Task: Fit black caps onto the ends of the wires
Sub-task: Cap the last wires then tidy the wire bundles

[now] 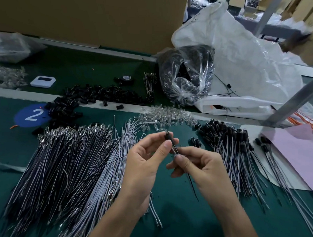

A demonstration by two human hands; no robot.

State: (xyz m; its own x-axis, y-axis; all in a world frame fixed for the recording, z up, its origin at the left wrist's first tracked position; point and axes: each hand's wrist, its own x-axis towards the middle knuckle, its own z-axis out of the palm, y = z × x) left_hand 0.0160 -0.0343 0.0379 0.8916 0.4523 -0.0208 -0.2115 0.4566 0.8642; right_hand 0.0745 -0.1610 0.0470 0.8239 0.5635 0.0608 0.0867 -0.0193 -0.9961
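My left hand (147, 160) pinches a small black cap (167, 136) between thumb and fingertips, held above the green mat. My right hand (196, 163) pinches a thin wire (192, 185) just below the cap, and the wire's free end hangs down past my palm. The wire's top end meets the cap. A big fan of uncapped wires (64, 170) with metal terminals lies to the left. Capped wires (233, 150) lie in a pile to the right. Loose black caps (89, 98) are heaped at the back left.
Clear small parts (168, 116) are scattered behind my hands. A clear bag of black parts (186, 75) and a large white bag (240, 63) sit at the back right. Pink paper (302, 157) lies on the right. A white device (43, 81) and a tape roll (126, 78) stand behind.
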